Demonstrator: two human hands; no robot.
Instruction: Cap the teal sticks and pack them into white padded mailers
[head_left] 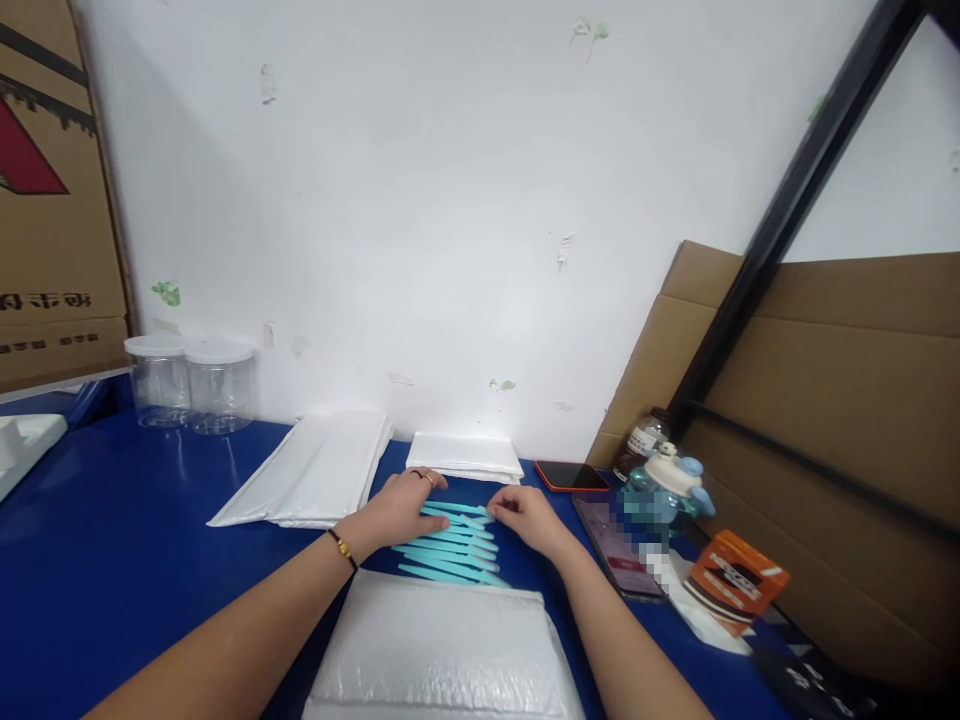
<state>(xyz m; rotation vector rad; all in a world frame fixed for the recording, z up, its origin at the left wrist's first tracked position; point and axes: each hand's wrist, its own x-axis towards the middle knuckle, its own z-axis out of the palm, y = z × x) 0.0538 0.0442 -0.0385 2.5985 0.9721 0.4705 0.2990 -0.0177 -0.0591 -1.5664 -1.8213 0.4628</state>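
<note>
Several slim turquoise sticks (450,553) lie side by side in a column on the blue table, between my hands. My left hand (405,510) rests over the left ends of the upper sticks, its fingers apart. On the other side, my right hand (523,512) has its thumb and fingertips pinched at the right end of the topmost stick. A white padded envelope (442,645) lies just in front of the sticks, nearest to me. Behind them sits a small stack of white envelopes (465,455), and larger white envelopes (315,470) lie to the left.
Two clear lidded jars (221,385) stand at the back left near a cardboard box (56,240). On the right are a red-edged phone (571,476), a larger phone (619,550), a teal bottle (664,490), a brown bottle (643,440) and an orange box (737,582).
</note>
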